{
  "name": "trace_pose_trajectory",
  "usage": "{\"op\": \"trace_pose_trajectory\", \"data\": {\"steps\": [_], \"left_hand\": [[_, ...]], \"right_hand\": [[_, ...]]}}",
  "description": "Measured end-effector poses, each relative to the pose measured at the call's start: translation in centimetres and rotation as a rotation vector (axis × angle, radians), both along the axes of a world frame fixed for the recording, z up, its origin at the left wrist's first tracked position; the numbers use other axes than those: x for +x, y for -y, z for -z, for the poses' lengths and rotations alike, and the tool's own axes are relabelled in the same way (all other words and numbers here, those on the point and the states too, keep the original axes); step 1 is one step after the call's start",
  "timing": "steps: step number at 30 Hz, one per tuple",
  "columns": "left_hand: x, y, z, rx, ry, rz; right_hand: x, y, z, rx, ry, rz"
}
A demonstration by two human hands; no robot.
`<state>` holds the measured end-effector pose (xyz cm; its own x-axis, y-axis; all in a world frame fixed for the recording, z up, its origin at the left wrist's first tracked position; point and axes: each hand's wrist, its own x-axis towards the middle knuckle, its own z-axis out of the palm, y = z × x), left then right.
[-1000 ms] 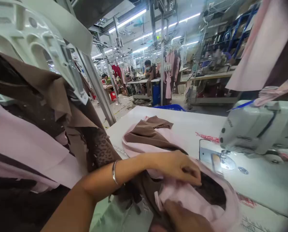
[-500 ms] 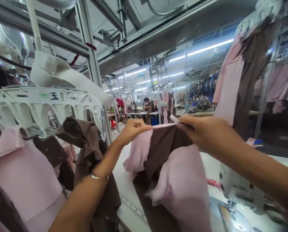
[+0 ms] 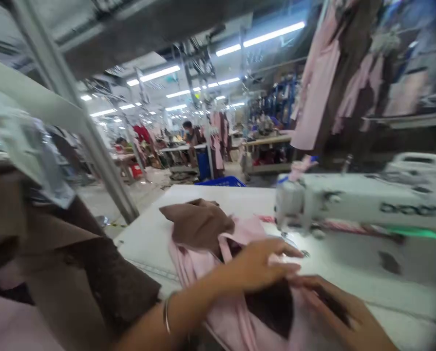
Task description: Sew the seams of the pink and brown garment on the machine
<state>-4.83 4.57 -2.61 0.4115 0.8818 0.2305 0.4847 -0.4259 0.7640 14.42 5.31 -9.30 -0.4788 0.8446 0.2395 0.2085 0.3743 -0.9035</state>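
Cloth (image 3: 208, 234) lies beneath the left hand (image 3: 257, 265), fingers parted, lower centre; right hand (image 3: 344, 307), lower right, angles leftward, its grip unclear.

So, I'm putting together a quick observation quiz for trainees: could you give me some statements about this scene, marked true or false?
1. A silver bracelet is worn on the person's left arm. True.
2. The sewing machine stands at the left side of the view. False: it stands at the right.
3. The garment at the hands is pink and brown. True.
4. The table is black. False: its top is white.
5. The basket beyond the table is blue. True.
6. The left hand is well away from the garment. False: it is over the garment.
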Motion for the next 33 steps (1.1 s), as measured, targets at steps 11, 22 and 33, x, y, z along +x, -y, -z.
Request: {"op": "trace_pose_trajectory", "data": {"steps": [11, 22, 33], "left_hand": [[-1.2, -5.4, 1.6, -0.235, -0.223, 0.355], [-1.1, -5.8, 0.0, -0.318, -0.129, 0.466], [-0.6, -4.7, -0.3, -0.41, -0.288, 0.358]], "right_hand": [[-1.0, 1.6, 1.6, -0.111, 0.032, 0.21], [-0.5, 0.2, 1.4, -0.277, 0.005, -0.119], [-0.2, 0.2, 1.1, -0.294, -0.049, -0.07]]}}
